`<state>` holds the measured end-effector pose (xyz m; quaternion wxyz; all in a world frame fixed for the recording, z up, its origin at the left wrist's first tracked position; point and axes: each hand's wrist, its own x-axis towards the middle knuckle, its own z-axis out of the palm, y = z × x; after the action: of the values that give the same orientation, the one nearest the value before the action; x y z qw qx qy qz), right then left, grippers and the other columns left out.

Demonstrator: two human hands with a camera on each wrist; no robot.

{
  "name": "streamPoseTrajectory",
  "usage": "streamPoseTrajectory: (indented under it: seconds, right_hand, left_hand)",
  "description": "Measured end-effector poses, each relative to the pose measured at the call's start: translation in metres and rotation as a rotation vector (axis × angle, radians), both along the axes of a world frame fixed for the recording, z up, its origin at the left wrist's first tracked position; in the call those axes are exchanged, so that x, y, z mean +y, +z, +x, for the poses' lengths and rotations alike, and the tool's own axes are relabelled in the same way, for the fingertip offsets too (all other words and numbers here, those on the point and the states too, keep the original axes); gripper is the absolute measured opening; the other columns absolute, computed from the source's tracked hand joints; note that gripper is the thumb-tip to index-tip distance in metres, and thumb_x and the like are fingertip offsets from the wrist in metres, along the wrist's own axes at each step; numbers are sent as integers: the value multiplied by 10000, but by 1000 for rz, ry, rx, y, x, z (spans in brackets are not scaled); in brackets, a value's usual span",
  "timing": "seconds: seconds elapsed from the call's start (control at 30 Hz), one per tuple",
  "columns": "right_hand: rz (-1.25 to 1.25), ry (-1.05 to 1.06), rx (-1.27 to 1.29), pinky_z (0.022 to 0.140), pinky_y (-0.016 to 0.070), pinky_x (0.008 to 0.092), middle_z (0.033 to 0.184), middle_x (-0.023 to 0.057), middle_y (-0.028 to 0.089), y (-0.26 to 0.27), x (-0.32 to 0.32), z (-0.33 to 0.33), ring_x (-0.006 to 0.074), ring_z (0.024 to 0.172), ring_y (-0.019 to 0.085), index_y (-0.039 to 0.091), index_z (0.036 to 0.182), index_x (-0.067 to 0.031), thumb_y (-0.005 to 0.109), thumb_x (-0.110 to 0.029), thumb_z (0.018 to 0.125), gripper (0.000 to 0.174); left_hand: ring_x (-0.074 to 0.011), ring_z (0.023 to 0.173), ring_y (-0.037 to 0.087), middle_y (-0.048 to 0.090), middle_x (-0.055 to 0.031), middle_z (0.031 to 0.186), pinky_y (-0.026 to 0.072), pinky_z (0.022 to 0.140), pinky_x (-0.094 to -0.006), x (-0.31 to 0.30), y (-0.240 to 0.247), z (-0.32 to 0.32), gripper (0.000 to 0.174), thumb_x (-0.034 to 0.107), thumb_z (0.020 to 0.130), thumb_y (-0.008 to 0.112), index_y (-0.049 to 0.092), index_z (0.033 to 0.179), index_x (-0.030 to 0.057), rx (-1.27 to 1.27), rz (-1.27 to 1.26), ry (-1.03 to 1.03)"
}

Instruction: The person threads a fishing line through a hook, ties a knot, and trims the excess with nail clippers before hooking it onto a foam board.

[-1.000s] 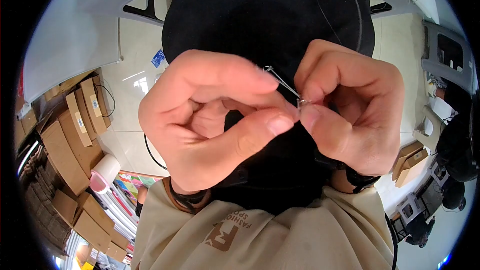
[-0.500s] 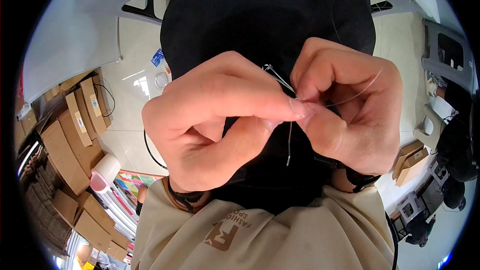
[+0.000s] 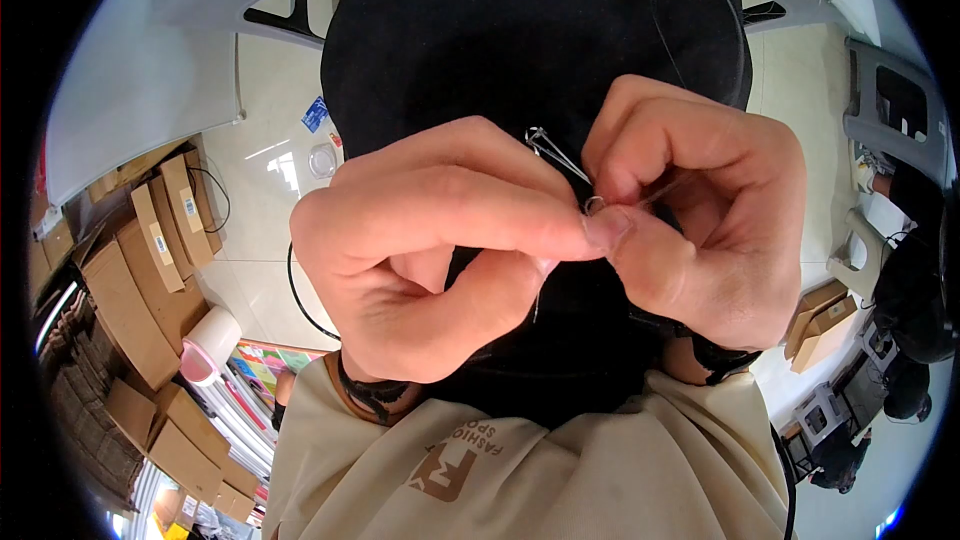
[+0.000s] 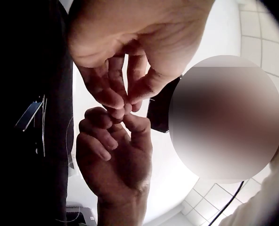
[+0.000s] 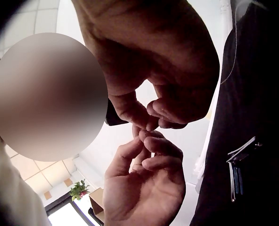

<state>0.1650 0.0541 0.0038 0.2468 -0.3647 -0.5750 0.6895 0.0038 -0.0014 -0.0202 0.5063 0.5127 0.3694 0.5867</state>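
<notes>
The left hand (image 3: 440, 240) is curled, its forefinger and thumb pressed tip to tip in a pinch right against the fingertips of the right hand (image 3: 700, 220), so the two hands touch in the middle of the head view. The right hand is curled too, its thumb and forefinger pinching the lower end of a thin metal pin (image 3: 556, 153), which looks like a safety pin, though it is too small to be sure. The pin slants up and to the left from the pinch, its free end standing just above the left forefinger. A fine thread (image 3: 537, 306) hangs below the left thumb, apparently held in the left hand's pinch; the exact contact is hidden by the fingertips. Behind both hands hangs a black cloth (image 3: 540, 30), filling the upper middle of the view. Below the hands is the person's beige shirt (image 3: 560, 470). To the left, flat cardboard boxes (image 3: 130, 270) lie stacked on the tiled floor (image 3: 270, 120), with a pink-and-white roll (image 3: 210, 345) beside them.
</notes>
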Motion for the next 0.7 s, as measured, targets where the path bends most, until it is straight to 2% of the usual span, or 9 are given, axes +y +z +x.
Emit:
streamPoseTrajectory:
  seconds: [0.13, 0.43, 0.7]
  right_hand:
    - [14, 1, 4, 515, 303, 213, 692, 96, 476, -1, 0, 1, 102, 592, 403, 478, 604, 32, 524, 34, 612, 46]
    - [37, 13, 16, 508, 300, 208, 690, 99, 477, -3, 0, 1, 99, 580, 400, 479, 608, 33, 532, 27, 610, 53]
    - [9, 17, 27, 498, 291, 206, 686, 98, 482, -2, 1, 2, 94, 573, 401, 492, 615, 37, 542, 17, 618, 54]
  left_hand:
    - [-187, 592, 515, 559, -179, 713, 399, 557, -268, 2, -1, -4, 104, 5, 712, 542, 608, 774, -46, 26, 34, -50]
    - [-205, 628, 520, 560, -188, 729, 402, 598, -282, 4, 2, -9, 191, 96, 703, 555, 612, 795, -61, -18, -18, -119]
    - [-182, 609, 519, 554, -176, 734, 421, 558, -241, 4, -5, -6, 124, 10, 719, 620, 598, 823, -53, 11, 48, -84]
